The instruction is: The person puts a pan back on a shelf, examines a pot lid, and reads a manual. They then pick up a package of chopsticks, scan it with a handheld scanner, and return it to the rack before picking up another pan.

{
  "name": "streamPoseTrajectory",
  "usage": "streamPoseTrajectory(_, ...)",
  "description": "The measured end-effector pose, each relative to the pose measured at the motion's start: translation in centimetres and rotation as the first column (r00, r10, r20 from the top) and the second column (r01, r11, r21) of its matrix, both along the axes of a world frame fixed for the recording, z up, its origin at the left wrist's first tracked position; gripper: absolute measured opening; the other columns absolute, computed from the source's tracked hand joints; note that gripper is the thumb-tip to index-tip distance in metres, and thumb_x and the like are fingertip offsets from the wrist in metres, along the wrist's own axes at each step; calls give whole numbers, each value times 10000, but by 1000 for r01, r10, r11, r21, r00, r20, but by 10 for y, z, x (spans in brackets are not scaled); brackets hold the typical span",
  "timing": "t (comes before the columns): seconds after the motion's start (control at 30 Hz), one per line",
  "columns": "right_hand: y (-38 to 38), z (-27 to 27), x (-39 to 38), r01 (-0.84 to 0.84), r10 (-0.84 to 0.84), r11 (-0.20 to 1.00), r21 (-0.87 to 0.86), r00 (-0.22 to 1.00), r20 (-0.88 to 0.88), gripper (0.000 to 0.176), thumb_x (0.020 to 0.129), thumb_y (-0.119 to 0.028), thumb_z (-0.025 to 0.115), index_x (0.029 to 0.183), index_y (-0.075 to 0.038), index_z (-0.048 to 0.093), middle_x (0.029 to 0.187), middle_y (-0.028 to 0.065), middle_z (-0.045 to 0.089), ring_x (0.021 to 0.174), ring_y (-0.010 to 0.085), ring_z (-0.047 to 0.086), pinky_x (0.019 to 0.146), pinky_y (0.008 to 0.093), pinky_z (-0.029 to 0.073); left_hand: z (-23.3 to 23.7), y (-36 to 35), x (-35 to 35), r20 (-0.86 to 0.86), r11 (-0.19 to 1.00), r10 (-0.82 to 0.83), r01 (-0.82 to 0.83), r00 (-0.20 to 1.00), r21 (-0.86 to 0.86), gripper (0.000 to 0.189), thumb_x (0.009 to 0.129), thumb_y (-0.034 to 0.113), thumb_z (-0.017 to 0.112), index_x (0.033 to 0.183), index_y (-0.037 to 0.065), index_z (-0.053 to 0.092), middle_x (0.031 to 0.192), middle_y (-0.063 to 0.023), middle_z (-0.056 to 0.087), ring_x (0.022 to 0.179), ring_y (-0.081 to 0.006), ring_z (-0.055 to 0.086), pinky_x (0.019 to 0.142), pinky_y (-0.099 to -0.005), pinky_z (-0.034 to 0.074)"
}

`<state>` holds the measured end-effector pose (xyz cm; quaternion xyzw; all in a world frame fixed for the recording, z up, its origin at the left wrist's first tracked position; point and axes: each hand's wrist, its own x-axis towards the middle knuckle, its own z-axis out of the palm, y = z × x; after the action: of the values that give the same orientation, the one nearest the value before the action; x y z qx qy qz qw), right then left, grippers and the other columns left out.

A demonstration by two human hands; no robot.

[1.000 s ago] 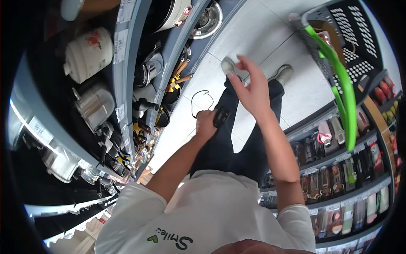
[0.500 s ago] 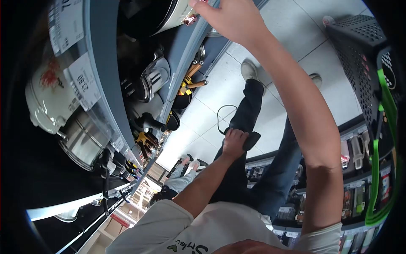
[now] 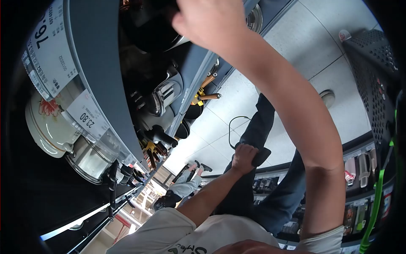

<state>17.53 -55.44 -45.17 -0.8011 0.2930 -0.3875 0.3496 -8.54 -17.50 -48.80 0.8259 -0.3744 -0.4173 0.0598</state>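
Expect bright, even overhead store light. The floor (image 3: 296, 38) reads pale, almost washed out, while the shelf (image 3: 101, 63) recesses on your left fall into deep shadow. Note glare on the steel pot (image 3: 86, 158) and a bright strip along the lower-left shelf edge. The fisheye lens bends straight lines, and black corners frame the view. Your right hand (image 3: 207, 21), close to the lens, is soft. The price tag (image 3: 86, 120) is legible.

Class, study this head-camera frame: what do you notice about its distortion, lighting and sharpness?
Head view: the fisheye lens bends the shelf edge into a curve and blacks out the corners; the right hand, close to the lens, looms large and slightly soft, the left hand gripping a black scanner looks crisper; floor tiles are bright, shelf depths dark; the price label is readable.
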Motion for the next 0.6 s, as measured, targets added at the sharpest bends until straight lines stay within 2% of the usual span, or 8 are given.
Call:
streamPoseTrajectory(0.03,0,7,9,-80,77,993,-83,996,-36,641,789,-191,610,1366,13,421,1346,227,476,1311,361,397,1127,493,225,-1,-1,1,-4,1000,7,-7,1000,-2,385,639,165,696,1010,136,598,967,-58,566,1017,-261,549,992,-445,364)
streamPoseTrajectory(0.07,7,1,27,-75,85,990,-115,993,77,547,833,-166,558,1350,-7,470,1314,207,518,1300,347,417,1129,479,232,-1,-1,1,-4,1000,7,-7,1000,-4,385,639,165,696,1010,136,598,967,-58,566,1017,-261,549,992,-445,364)
streamPoseTrajectory(0.1,9,4,37,-75,84,990,-118,994,76,547,833,-166,558,1350,-7,470,1314,207,518,1300,347,417,1129,479,232,-2,-1,1,2,1000,10,-10,1000,-16,380,638,167,696,1004,133,598,963,-62,566,1014,-264,548,988,-442,366)
streamPoseTrajectory(0.17,12,7,53,-210,213,959,-190,977,-7,457,898,-172,481,1322,-7,509,1301,201,541,1284,338,446,1134,478,228,0,-2,4,3,999,15,-15,1000,-31,376,637,169,696,998,130,598,958,-65,566,1011,-266,547,984,-438,368)
streamPoseTrajectory(0.23,13,6,70,-256,252,948,-189,967,-47,426,919,-180,450,1301,-12,533,1296,194,552,1283,331,451,1135,476,230,1,-7,9,28,999,21,-20,999,-49,278,672,178,678,933,104,619,914,-78,590,924,-275,572,898,-427,410)
streamPoseTrajectory(0.27,13,5,79,-299,288,937,-181,954,-84,405,940,-187,420,1281,-18,558,1291,186,564,1282,324,455,1136,475,233,1,-7,10,25,998,19,-18,1000,-57,278,672,178,678,933,104,619,914,-78,590,924,-275,572,898,-427,410)
streamPoseTrajectory(0.47,7,7,106,-404,372,899,-167,907,-196,370,954,-226,412,1193,-60,640,1231,158,616,1216,306,528,1083,442,315,2,-3,11,27,994,73,-71,997,-81,264,678,172,677,920,88,619,914,-82,590,916,-273,576,880,-418,418)
streamPoseTrajectory(0.6,-1,15,93,-349,304,909,-229,930,-208,345,949,-229,451,1184,-72,650,1201,154,635,1186,280,556,1048,411,355,0,1,8,26,991,105,-102,994,-91,335,639,174,689,958,114,608,930,-68,568,944,-267,558,915,-420,406)
